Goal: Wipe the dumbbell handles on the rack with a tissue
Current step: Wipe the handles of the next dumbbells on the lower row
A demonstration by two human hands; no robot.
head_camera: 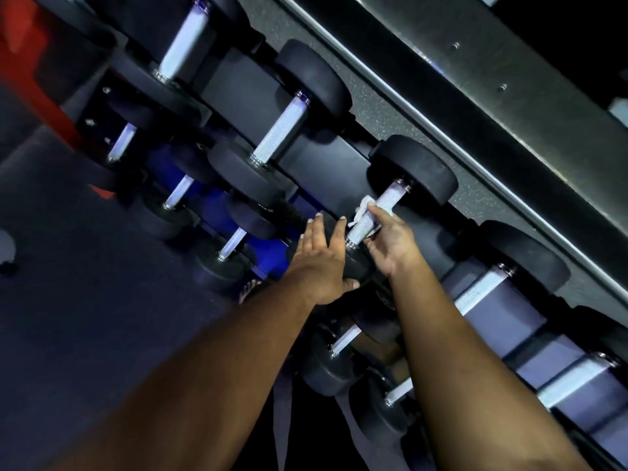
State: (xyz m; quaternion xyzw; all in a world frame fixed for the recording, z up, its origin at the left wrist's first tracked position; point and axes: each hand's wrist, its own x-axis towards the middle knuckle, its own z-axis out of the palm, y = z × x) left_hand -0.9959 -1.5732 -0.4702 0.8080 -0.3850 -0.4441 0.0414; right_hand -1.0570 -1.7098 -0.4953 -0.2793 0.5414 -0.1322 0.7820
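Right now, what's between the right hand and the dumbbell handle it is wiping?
In the head view, a white tissue lies between the right hand and the handle, bunched out on both sides.

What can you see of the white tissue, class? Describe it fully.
The tissue is white, thin and crumpled, looking like soft paper. It is wrapped around the knurled metal handle of a black dumbbell on the rack, gripped by the right hand. One edge sticks out left of the handle, another shows below it.
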